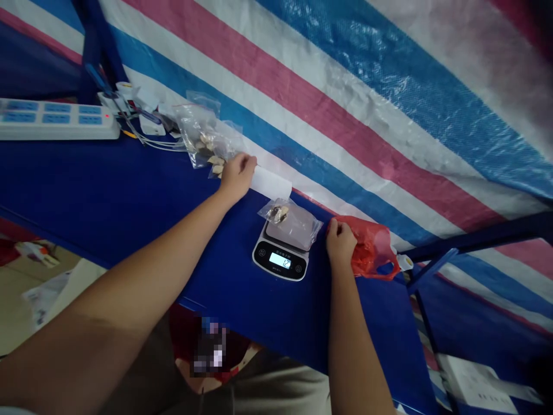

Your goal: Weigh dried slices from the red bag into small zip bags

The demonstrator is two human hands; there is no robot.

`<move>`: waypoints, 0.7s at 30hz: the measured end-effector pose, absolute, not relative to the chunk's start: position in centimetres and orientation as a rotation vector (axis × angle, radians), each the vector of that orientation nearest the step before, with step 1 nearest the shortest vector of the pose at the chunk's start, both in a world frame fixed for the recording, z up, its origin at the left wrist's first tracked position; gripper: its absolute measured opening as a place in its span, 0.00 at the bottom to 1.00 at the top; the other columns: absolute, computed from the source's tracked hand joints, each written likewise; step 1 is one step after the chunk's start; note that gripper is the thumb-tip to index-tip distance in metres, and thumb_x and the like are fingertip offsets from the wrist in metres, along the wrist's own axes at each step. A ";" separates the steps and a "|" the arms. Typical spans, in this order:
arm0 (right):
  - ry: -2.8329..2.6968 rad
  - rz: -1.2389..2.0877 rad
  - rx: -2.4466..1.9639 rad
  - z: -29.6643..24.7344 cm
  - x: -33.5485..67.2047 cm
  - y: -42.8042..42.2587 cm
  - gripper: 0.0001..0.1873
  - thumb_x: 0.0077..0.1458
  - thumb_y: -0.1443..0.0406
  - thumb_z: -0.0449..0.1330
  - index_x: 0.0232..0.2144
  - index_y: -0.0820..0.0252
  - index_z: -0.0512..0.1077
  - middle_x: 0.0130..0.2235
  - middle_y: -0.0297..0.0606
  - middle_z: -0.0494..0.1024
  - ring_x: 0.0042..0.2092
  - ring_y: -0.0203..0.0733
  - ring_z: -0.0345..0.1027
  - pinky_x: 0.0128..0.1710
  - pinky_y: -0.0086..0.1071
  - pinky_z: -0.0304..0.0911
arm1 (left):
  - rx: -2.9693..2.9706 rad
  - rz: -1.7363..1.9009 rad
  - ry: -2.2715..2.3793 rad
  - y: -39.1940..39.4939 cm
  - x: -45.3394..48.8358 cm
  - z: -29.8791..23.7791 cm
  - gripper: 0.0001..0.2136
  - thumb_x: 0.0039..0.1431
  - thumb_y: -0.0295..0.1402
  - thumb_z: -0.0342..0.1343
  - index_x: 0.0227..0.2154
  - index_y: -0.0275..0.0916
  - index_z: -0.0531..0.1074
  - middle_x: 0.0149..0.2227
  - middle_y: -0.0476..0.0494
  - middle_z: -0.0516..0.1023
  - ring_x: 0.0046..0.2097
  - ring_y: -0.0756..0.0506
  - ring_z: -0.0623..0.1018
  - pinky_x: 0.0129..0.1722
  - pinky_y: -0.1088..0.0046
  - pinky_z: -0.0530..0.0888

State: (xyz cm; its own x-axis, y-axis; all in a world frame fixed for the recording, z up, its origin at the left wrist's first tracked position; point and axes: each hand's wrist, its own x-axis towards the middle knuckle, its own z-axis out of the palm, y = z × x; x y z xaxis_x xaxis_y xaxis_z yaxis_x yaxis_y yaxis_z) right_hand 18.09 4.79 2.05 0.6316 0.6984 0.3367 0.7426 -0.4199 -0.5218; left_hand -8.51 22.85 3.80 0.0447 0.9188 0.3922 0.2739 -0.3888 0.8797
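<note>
A white kitchen scale point(280, 266) stands on the blue table with its display lit. Across its weighing plate lies a clear plastic bag point(298, 222) holding a few pale and dark brown pieces. My left hand point(239, 174) is curled beside a white paper roll or folded sheet point(272, 183) and several clear bags of pale pieces point(211, 151); whatever its fingers hold is hidden. To the right of the scale, my right hand point(341, 241) has its fingers closed at the left edge of a red plastic bag point(372, 242).
A white power strip point(56, 119) lies at the back left, next to plugs and white cables point(162, 144). A striped tarp point(345, 127) rises behind the blue table point(142, 196). Blue frame bars point(432, 268) stand at the right.
</note>
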 end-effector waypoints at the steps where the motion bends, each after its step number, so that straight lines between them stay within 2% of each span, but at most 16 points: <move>1: -1.196 -0.072 -2.205 2.2 17.9 4.6 0.19 0.62 0.53 0.51 0.32 0.59 0.73 0.36 0.51 0.81 0.38 0.51 0.74 0.44 0.42 0.65 | 1.733 1.268 1.234 23.5 -8.6 3.0 0.14 0.67 0.41 0.48 0.30 0.39 0.72 0.29 0.46 0.75 0.34 0.47 0.73 0.39 0.70 0.69; 4: -1.432 -0.003 -2.182 3.0 17.5 3.7 0.15 0.59 0.57 0.56 0.39 0.62 0.74 0.40 0.50 0.80 0.42 0.51 0.74 0.47 0.42 0.66 | 1.836 1.047 1.201 24.0 -8.2 1.5 0.18 0.66 0.43 0.49 0.24 0.39 0.72 0.23 0.47 0.71 0.29 0.47 0.70 0.34 0.69 0.65; 9: -1.603 0.129 -2.224 4.2 17.5 1.9 0.17 0.54 0.64 0.60 0.47 0.63 0.74 0.46 0.49 0.79 0.48 0.50 0.73 0.51 0.44 0.67 | 1.839 1.048 1.189 24.0 -7.4 1.4 0.17 0.64 0.41 0.50 0.22 0.39 0.72 0.20 0.48 0.69 0.27 0.47 0.69 0.32 0.68 0.63; 13: -1.598 0.378 -2.225 4.9 17.5 1.4 0.13 0.52 0.69 0.61 0.42 0.60 0.76 0.42 0.42 0.81 0.41 0.45 0.75 0.46 0.40 0.69 | 1.821 1.040 1.184 24.3 -7.4 1.3 0.16 0.63 0.40 0.50 0.23 0.39 0.72 0.21 0.47 0.71 0.28 0.47 0.70 0.31 0.69 0.62; 16: -1.597 0.443 -2.212 5.4 17.3 1.2 0.09 0.51 0.69 0.61 0.37 0.59 0.77 0.38 0.39 0.82 0.39 0.44 0.76 0.44 0.38 0.69 | 1.863 1.031 1.179 24.4 -7.4 1.1 0.16 0.63 0.40 0.50 0.22 0.39 0.73 0.21 0.47 0.71 0.28 0.46 0.69 0.31 0.69 0.62; 21: -1.598 0.487 -2.241 5.7 17.1 1.1 0.13 0.48 0.71 0.62 0.38 0.58 0.79 0.37 0.39 0.83 0.37 0.44 0.77 0.40 0.36 0.68 | 1.886 1.029 1.212 24.2 -7.2 1.2 0.16 0.63 0.40 0.52 0.22 0.39 0.73 0.20 0.48 0.69 0.28 0.46 0.69 0.31 0.68 0.60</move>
